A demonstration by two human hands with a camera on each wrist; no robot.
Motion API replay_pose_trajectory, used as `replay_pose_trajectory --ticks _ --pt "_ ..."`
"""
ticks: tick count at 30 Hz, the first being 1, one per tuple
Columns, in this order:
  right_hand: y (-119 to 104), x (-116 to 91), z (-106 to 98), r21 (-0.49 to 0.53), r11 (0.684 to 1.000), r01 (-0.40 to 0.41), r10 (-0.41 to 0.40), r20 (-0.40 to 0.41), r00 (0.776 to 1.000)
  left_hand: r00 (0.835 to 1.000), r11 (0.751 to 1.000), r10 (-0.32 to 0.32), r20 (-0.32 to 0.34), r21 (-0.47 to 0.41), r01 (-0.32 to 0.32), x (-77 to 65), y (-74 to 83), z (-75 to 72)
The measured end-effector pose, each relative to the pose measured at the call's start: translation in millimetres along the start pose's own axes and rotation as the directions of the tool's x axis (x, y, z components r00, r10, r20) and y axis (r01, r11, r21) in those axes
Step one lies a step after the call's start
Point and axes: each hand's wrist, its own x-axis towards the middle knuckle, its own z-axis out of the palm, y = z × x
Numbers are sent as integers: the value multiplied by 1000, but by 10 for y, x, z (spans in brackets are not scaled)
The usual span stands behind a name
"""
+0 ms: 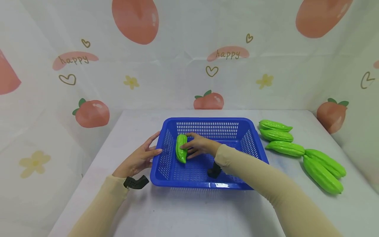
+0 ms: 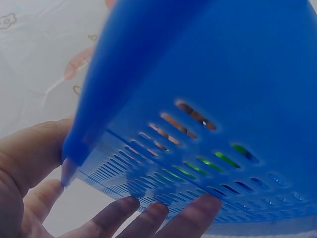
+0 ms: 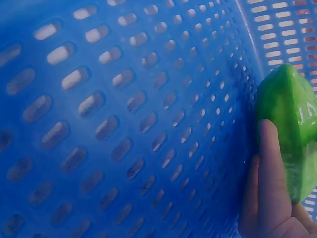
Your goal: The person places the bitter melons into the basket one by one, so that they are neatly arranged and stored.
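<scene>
Inside the blue plastic basket (image 1: 207,185) a bright green bitter melon (image 1: 180,149) lies lengthwise near the left wall. My right hand (image 1: 199,144) reaches into the basket and holds this bitter melon from its right side. In the right wrist view, a finger (image 3: 272,168) presses along the green skin of the bitter melon (image 3: 287,109); its far side is hidden. My left hand (image 1: 140,158) grips the basket's left rim. The left wrist view shows that hand's fingers (image 2: 190,215) against the slotted outer wall of the basket (image 2: 223,74).
Several more green bitter melons (image 1: 285,148) lie on the white table (image 1: 189,214) to the right of the basket, some touching each other. A printed cloth (image 1: 177,75) with peaches and hearts hangs behind the table and at its sides.
</scene>
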Motion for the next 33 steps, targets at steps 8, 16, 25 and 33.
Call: replay_pose_trajectory --ticks 8,16,25,33 --pt "-11 -8 24 -5 1000 21 -21 6 1000 1000 1000 -6 -6 0 6 5 -1 -5" --pt "-15 11 78 49 998 42 -44 47 998 1000 1000 -12 -6 4 12 11 -1 -6" --pt "-14 30 91 -33 999 35 -34 19 999 1000 1000 0 -6 20 0 10 -10 -14" --pt "-21 12 93 -75 996 39 -38 8 999 1000 1000 -3 0 9 3 13 -4 -9"
